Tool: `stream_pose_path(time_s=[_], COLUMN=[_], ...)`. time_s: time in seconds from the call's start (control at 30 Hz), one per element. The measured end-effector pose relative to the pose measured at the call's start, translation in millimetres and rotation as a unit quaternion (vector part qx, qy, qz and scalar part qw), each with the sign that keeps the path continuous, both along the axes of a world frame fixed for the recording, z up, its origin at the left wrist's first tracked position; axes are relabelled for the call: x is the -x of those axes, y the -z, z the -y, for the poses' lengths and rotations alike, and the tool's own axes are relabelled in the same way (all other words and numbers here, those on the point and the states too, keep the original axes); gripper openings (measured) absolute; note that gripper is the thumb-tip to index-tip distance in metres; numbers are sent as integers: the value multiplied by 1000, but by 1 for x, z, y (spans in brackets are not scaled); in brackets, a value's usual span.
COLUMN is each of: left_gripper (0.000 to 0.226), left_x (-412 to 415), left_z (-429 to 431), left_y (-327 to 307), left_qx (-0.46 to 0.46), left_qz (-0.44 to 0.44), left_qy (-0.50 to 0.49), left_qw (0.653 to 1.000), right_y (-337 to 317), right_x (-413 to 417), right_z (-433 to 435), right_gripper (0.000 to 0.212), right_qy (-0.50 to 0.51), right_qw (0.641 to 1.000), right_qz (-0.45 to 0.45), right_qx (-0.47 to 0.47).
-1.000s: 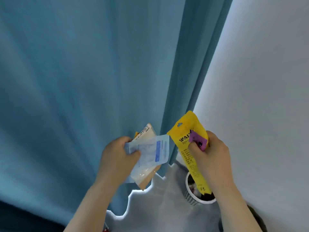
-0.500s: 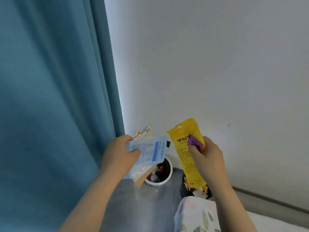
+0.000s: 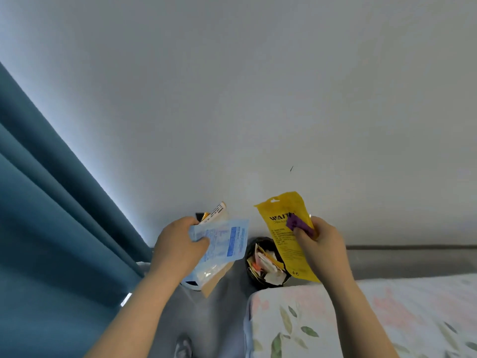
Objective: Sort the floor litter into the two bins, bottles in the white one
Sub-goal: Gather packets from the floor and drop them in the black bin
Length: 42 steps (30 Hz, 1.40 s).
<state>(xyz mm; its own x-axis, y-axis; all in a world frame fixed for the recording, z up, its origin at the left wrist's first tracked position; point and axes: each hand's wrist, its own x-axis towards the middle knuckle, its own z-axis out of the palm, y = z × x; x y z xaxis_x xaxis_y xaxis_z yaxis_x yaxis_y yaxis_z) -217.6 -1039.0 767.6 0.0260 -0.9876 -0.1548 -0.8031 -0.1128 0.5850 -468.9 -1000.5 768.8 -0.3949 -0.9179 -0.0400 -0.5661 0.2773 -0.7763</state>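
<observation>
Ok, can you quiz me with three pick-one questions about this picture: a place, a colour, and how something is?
1. Where is the black bin?
A. on a chair
B. on the floor, seen between the left hand and right hand
C. up on a shelf

2. What colour is the big packet in the right hand?
A. yellow
B. red
C. green

3. How is the black bin?
A. empty
B. tipped over
C. holding wrappers

Answers: 1 B, it stands on the floor below both hands. 2 A, yellow with dark print. 3 C, wrappers show inside.
</observation>
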Motion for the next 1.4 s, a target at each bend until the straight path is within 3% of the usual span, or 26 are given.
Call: stream_pose_path(time_s=[0.7, 1.03, 1.27, 1.4], left_gripper=[5, 6, 8, 14], left_x=[35, 83, 121, 136], left_z=[191, 209, 213, 217], left_y=[114, 212, 312, 371], left_qx=[-95, -153, -205, -210], left_qz=[-5, 28, 57, 61], left_qy=[182, 183, 165, 157], left_qw=[979, 971, 963, 963], right_y=[119, 222, 328, 395], right_x=[-2, 48, 88, 102], right_z=[90, 113, 135, 148], right_gripper=[13, 11, 11, 10], right_qy=[223, 183, 144, 146], right_qw=[966, 959, 951, 943], right_qz=[-36, 5, 7, 56], right_qx=[-123, -217, -272, -293])
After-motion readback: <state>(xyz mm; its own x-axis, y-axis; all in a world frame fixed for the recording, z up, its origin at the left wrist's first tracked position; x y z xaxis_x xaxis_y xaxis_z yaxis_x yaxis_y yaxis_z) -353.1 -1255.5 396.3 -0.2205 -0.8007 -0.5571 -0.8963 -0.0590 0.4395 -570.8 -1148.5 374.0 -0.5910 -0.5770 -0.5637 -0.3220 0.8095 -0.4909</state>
